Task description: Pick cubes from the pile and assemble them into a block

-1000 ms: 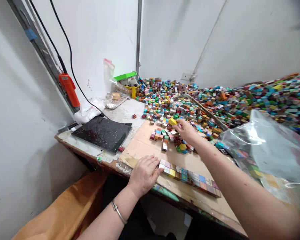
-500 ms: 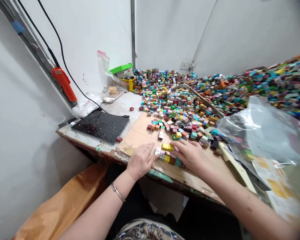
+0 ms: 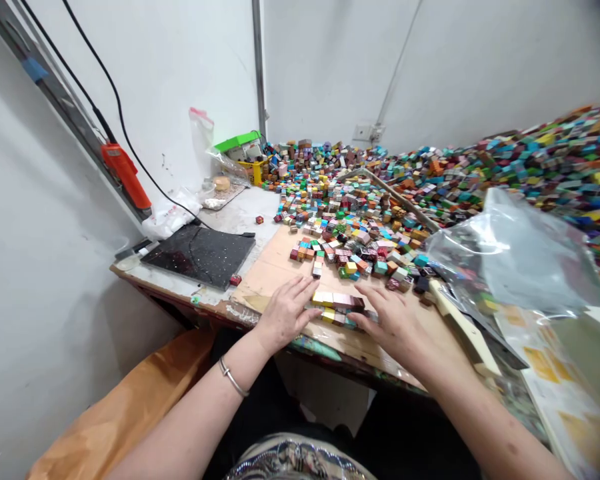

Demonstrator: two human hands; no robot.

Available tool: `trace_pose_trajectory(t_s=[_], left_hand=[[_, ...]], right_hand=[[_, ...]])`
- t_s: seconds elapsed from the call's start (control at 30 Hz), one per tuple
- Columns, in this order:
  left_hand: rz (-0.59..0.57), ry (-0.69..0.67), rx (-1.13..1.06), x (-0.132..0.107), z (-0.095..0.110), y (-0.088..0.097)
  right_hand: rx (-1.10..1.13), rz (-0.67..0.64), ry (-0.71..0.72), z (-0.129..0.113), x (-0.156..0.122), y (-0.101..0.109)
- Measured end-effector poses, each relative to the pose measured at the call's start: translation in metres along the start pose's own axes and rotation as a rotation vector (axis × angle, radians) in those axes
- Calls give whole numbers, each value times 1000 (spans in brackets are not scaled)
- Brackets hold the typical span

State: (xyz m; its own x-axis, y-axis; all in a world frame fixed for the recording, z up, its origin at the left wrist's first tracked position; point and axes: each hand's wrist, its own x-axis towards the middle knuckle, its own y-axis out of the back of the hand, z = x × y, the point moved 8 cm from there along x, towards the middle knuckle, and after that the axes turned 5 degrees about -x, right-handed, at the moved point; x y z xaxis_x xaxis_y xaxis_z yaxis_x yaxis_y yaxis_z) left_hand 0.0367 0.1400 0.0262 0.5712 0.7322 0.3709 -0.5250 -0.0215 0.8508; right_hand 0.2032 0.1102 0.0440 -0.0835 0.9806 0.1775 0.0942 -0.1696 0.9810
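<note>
Short rows of small coloured cubes lie side by side on a pale board near the table's front edge. The back row runs from yellow through white to dark brown; the front one is partly hidden by my fingers. My left hand is at the left end of the rows, fingers stretched out and thumb apart, with its tips at or against the cubes. At the right end, my right hand has its fingers spread, thumb near the front row. Whether the fingertips press on the cubes I cannot tell.
Loose coloured cubes cover the back of the table, with a larger heap at right. A dark speckled slab and an orange electric screwdriver are at left. Clear plastic and a cream-handled tool lie at right.
My right hand has let go of the yellow cubes it held above the rows, and its fingers have opened. A yellow-to-brown row now shows at the back. The view has shifted slightly.
</note>
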Motion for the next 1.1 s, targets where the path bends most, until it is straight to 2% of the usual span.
trace_pose_trajectory(t_s=[0.17,0.37,0.83,0.97,1.1], left_hand=[[-71,-4,-78,18,1,-5],[-136,-22,-108,31,-5,-8],[-229,-36,-220,35,-10,-13],[-178,34,-265,29,-13,-6],[-55,194,-320,15,-32,1]], right_hand=[[108,-14,-34,13,-8,-8],[101,31,-46,9,-9,2],[132,37,-21,6,-11,-9],[122,49,-57,10,-12,-9],[160,64,-113,27,3,1]])
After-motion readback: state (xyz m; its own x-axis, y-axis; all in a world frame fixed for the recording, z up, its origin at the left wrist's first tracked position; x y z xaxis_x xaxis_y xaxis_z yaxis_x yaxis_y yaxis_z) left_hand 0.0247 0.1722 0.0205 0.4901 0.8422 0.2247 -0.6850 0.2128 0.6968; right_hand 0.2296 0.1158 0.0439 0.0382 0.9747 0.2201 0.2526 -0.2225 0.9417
